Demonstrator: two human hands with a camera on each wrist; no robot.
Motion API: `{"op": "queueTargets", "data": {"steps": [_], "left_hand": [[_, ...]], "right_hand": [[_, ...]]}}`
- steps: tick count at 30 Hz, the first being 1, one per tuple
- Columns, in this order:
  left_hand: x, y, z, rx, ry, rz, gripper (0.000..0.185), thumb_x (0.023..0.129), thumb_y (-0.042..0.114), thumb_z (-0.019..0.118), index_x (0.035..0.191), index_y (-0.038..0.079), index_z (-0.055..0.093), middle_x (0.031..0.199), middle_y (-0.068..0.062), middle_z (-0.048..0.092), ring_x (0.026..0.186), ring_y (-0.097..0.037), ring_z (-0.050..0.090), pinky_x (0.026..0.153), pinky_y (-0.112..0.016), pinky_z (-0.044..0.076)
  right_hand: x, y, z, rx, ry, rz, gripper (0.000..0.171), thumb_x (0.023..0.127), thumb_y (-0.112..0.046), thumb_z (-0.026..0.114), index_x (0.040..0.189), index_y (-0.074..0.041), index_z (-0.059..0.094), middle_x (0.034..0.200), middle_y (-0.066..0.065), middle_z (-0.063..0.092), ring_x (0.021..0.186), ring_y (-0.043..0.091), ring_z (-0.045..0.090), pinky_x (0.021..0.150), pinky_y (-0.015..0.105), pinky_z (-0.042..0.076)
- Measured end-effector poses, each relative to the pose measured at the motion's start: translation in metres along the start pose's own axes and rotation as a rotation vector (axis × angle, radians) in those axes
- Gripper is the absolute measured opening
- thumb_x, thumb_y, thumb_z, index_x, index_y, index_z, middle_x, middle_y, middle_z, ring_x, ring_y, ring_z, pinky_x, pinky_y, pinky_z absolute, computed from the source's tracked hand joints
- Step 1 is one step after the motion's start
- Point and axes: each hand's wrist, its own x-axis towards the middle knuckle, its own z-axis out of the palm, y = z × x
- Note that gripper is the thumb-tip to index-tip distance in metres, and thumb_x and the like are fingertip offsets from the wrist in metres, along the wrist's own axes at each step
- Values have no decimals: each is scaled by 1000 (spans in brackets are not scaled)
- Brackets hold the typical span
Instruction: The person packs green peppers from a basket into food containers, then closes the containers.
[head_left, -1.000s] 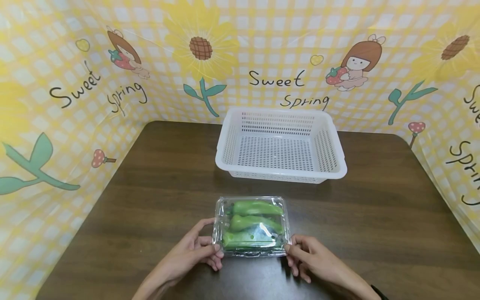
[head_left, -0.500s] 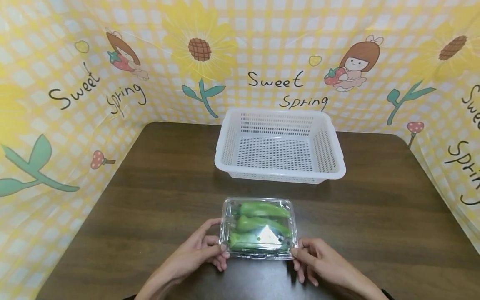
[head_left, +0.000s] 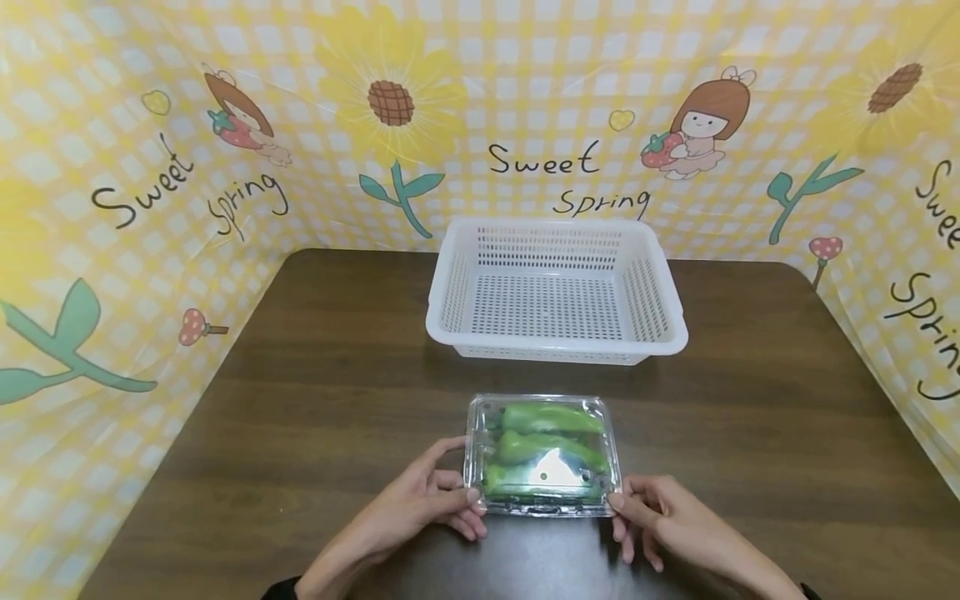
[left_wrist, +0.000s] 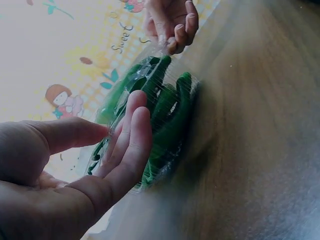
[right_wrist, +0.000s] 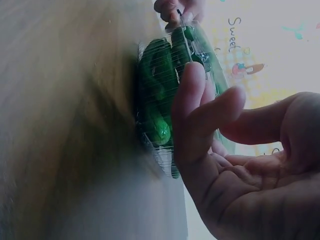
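Note:
A clear plastic clamshell box with its lid down holds several long green peppers, at the near middle of the table in the head view. My left hand pinches its left front corner, thumb on top and fingers beneath the rim. At the right front corner, my right hand pinches the rim the same way. In the left wrist view the peppers show through the ribbed side of the box, and the left thumb presses its edge. The right wrist view shows the right fingers curled at the box's edge.
Behind the box stands a white perforated plastic basket with nothing in it. Both are on a dark brown wooden table. A yellow checked cloth printed with flowers and words walls the back and sides.
Both hands have slid the box of peppers to the right, in front of the basket, keeping their pinch on its corners. The head view has shifted slightly.

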Motion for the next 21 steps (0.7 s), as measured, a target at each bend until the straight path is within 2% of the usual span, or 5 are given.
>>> {"op": "queueTargets", "data": {"steps": [9,14,21], "left_hand": [[10,4,2,48,32,1,72,98,6,60,155,7,16,108,-23,65,88,-27,73,84,-48,61],[13,5,2,52,33,-6,72,99,6,59,155,4,14,107,-23,65,88,-26,73,83,-45,62],[13,6,3,62,38,7,72,100,6,56,156,2,11,108,-30,63,88,-27,71,81,-42,63]], "right_hand": [[-2,-1,-8,-23,11,18,33,107,-19,45,100,12,55,82,15,64,61,16,65,42,32,54],[-2,-1,-10,-30,8,19,34,107,-21,44,102,11,55,84,17,65,64,16,65,44,32,55],[0,-1,-10,-44,0,55,38,108,-27,42,104,9,55,87,21,65,66,18,65,46,32,56]]}}
